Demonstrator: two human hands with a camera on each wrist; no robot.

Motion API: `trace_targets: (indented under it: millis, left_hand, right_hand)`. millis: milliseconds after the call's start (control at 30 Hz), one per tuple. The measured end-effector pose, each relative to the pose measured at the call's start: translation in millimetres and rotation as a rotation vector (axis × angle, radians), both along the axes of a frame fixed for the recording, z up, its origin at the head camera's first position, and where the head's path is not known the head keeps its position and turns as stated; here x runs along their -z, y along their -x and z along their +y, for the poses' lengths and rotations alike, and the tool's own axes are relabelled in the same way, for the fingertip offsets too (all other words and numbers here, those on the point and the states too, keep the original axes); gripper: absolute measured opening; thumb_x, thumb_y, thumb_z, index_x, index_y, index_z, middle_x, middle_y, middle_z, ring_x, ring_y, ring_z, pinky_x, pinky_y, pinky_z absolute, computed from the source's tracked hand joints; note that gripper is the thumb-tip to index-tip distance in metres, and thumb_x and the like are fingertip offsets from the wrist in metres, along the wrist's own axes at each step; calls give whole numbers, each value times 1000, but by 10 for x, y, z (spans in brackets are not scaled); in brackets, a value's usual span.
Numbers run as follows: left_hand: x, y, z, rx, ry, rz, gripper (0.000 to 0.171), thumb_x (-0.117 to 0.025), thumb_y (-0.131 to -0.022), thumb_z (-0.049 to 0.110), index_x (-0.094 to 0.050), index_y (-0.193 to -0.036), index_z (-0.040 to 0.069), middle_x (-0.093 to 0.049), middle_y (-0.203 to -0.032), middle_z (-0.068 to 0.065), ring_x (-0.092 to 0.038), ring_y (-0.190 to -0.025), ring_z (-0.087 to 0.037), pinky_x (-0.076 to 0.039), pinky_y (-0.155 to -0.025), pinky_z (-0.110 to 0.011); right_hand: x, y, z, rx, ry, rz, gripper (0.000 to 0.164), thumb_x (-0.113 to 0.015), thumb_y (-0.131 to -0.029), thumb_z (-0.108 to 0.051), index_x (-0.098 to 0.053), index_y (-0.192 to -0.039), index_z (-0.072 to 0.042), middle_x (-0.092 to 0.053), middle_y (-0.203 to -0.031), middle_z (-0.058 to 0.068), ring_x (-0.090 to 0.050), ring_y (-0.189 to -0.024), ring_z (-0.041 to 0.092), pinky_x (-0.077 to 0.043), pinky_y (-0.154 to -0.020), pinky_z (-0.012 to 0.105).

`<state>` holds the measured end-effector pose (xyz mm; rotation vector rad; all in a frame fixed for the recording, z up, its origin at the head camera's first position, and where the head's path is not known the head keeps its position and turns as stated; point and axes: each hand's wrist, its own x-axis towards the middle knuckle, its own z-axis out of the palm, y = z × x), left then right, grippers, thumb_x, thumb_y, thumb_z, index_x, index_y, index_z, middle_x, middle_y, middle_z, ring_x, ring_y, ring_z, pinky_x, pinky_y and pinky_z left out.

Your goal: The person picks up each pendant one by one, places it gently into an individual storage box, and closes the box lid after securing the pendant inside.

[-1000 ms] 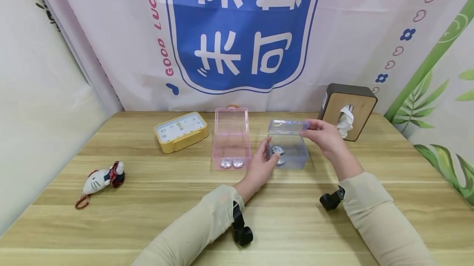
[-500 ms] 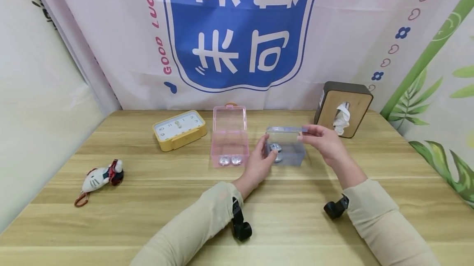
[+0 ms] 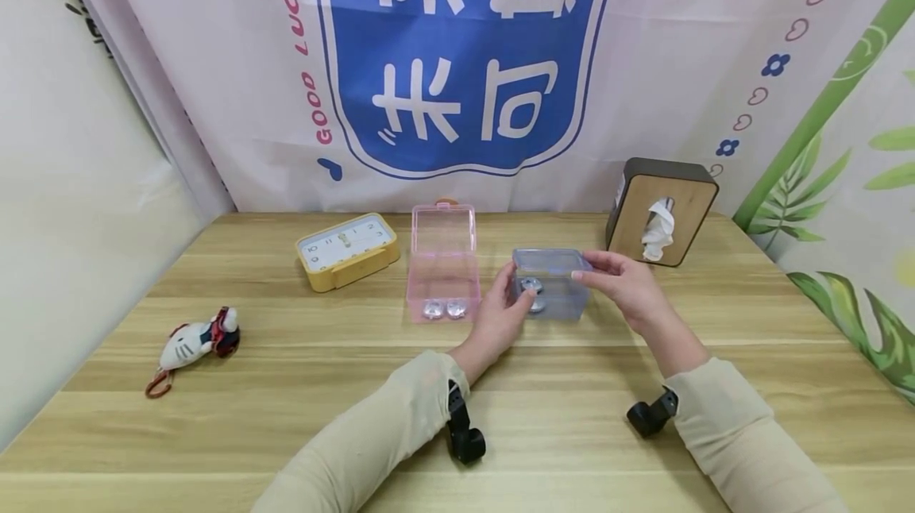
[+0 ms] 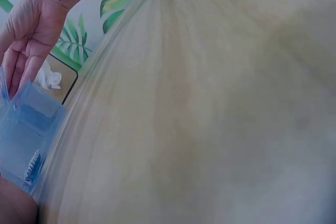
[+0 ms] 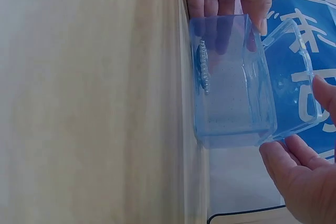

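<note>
A clear blue plastic box (image 3: 565,308) stands on the table with its hinged lid (image 5: 287,77) tilted partway over it. My left hand (image 3: 493,324) grips the box's left side, thumb at the front and fingers along the wall. At the right end my right hand (image 3: 632,289) pinches the lid's edge; the right wrist view has the thumb on the lid and the fingers by the hinge side. Two silvery round pieces (image 3: 532,284) lie inside, at the left; one shows a beaded rim (image 5: 203,66).
To the left, a pink clear box (image 3: 445,275) stands with its lid raised and two silvery pieces (image 3: 434,309) inside. Beyond it is a yellow clock (image 3: 348,251). A plush keychain (image 3: 189,345) lies far left. A tissue box (image 3: 665,211) leans at the back right.
The blue box's lid has swung from upright down toward the box, moved by the right hand. The left hand has kept its grip on the box.
</note>
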<state>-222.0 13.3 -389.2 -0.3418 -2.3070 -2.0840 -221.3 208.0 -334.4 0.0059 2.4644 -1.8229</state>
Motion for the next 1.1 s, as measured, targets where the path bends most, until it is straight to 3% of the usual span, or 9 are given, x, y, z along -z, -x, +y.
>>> trace_targets:
  millis: [167,367,467,667,933,1100]
  left_hand:
    - [-3,-13,-7,11,-37,-22,57,-57,-90,14,-34,-142,10,-37,-145,-13,-36,-133,-25,-31,-110,-34]
    - [-58,-58,-20,26,-151,-23,58,-57,-88,6,-34,-141,8,-36,-145,-16,-32,-135,-27,-26,-113,-36]
    - [-86,-73,-20,38,-199,-14,57,-57,-88,6,-35,-141,10,-35,-146,-16,-31,-136,-27,-25,-114,-37]
    - [-79,-47,0,-15,-160,-42,51,-59,-90,22,-42,-138,16,-35,-147,-13,-31,-136,-27,-26,-113,-36]
    - [-71,-22,21,-60,-187,-41,46,-58,-90,18,-46,-134,11,-39,-143,-15,-35,-134,-28,-27,-113,-36]
    - [-72,-29,28,-63,-191,-40,47,-60,-89,15,-46,-133,9,-43,-141,-14,-38,-132,-27,-29,-112,-36]
  right_hand:
    - [2,-40,-5,11,16,-1,65,-68,-84,-24,-40,-136,3,-45,-136,22,-47,-117,25,-36,-108,40]
    - [12,-60,-14,2,44,3,62,-67,-85,-18,-40,-135,6,-44,-136,24,-53,-101,6,-37,-107,37]
    - [24,-70,-21,-3,44,5,61,-66,-85,-16,-40,-135,7,-44,-136,25,-52,-96,-1,-40,-102,28]
    - [51,-82,-38,-1,58,26,59,-67,-84,-12,-41,-133,8,-51,-129,21,-53,-93,-3,-44,-84,11]
    - [85,-97,-79,15,79,25,57,-66,-83,-7,-42,-132,8,-48,-132,24,-55,-104,9,-46,-82,9]
    - [108,-124,-103,38,76,4,59,-66,-84,-9,-40,-135,6,-44,-137,25,-47,-122,27,-43,-96,20]
